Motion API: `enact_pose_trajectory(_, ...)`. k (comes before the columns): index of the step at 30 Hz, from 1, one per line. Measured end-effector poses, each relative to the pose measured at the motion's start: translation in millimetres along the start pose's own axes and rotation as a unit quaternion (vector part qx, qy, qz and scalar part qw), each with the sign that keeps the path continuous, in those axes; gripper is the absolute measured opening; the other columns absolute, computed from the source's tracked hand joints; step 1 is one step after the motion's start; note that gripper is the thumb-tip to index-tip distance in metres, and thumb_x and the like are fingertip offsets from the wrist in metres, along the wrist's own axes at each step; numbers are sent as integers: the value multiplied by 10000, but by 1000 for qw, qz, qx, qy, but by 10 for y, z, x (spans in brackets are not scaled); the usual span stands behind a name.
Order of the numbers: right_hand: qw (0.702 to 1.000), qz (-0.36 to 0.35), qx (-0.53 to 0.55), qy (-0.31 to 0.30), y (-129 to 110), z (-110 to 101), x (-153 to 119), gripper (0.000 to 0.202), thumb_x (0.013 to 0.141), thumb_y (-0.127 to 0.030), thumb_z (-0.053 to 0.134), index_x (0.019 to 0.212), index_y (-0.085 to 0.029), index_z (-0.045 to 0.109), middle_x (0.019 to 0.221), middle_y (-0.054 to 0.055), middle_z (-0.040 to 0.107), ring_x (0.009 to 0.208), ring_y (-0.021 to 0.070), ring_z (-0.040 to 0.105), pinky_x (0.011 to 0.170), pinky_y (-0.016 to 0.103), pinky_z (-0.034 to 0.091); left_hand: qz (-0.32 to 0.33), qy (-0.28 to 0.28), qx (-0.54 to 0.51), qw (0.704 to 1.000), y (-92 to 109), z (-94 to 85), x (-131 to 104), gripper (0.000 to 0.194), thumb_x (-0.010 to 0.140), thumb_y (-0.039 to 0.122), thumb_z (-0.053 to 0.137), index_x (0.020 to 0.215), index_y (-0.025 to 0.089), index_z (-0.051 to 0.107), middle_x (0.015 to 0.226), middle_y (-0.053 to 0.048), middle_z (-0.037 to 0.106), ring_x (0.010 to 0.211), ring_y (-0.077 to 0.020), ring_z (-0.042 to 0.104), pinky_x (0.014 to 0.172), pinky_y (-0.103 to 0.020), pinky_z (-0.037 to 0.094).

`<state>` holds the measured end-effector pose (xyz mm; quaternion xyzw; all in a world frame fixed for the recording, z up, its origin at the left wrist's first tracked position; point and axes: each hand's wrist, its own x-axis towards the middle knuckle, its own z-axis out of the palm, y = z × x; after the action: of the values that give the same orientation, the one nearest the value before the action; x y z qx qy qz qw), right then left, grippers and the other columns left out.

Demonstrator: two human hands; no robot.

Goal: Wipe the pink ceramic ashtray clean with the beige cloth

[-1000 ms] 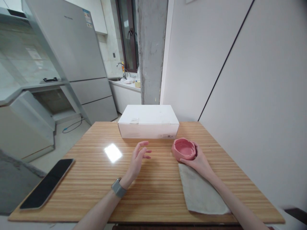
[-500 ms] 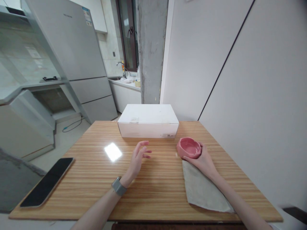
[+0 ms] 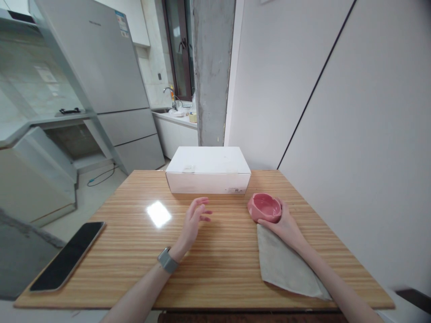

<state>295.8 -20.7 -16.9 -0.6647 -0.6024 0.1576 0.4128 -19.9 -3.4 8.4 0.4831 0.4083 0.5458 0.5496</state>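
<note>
White wall panels (image 3: 303, 54) rise beyond the fingers of the right hand (image 3: 288, 226), and a silver refrigerator (image 3: 104, 63) stands far beyond those of the left hand (image 3: 191, 224). Beneath both sets of fingers spreads the wood-grain tabletop (image 3: 222, 273). A closed white cardboard box (image 3: 208, 168) sits past the left fingertips, a little way off. Grey-beige cloth (image 3: 286, 264) lies flat on the near side of the right fingers, partly under that forearm; whether its far edge runs beneath the bowl is hard to tell. A black-screened mobile device (image 3: 69, 258), phone or tablet, rests well to the left of the left fingers, by the table's edge.

Right thumb and fingers are spread just wide enough to clasp the pink faceted bowl (image 3: 265, 208) by its right side, thumb on the near wall. Left fingers are loosely curled, half open, with nothing in them. Smallest is the grey-banded smartwatch (image 3: 167, 260), behind the left fingers on that wrist.

As a judgement, the one-sided grip is the weak point: the glossy wall could slip or tip if the thumb eased off. Should the cloth be caught underneath, any drag could ruck it up. Pushed too far forward, the bowl might knock the box.
</note>
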Motion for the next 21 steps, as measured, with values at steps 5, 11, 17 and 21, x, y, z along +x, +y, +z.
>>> enact_pose_trajectory(5, 993, -43, 61, 87, -271, -141, 72, 639, 895, -520, 481, 1430, -197, 343, 1515, 166, 371, 1415, 301, 321, 1161, 523, 225, 13, 2, 13, 1000, -9, -9, 18, 361, 855, 466, 521, 1083, 193, 577, 1080, -106, 624, 829, -199, 655, 660, -316, 523)
enact_pose_trajectory(11, 977, -71, 188, 72, -1047, 200, 6, 300, 856, -451, 578, 1025, -208, 630, 1023, 107, 713, 958, 256, 671, 905, 433, 511, 58, -17, 72, 996, -21, -13, 18, 360, 860, 460, 530, 1093, 188, 569, 845, -41, 649, 779, -167, 618, 683, -289, 490)
enact_pose_trajectory(17, 966, -45, 230, -113, -1427, 814, -504, 212, 836, -426, 612, 797, -219, 635, 710, 32, 697, 647, 199, 658, 622, 311, 519, 44, -34, 181, 982, 30, 24, -160, 222, 835, 337, 584, 1003, 192, 575, 676, 25, 606, 620, -135, 573, 589, -248, 417)
enact_pose_trajectory(21, 963, -21, 241, -117, -1335, 1034, -877, 318, 865, -495, 549, 731, -212, 602, 642, 29, 657, 584, 190, 615, 541, 295, 490, 10, -16, 234, 972, -61, 32, -455, 133, 851, 311, 546, 869, 181, 567, 613, 34, 566, 569, -136, 541, 552, -247, 374)
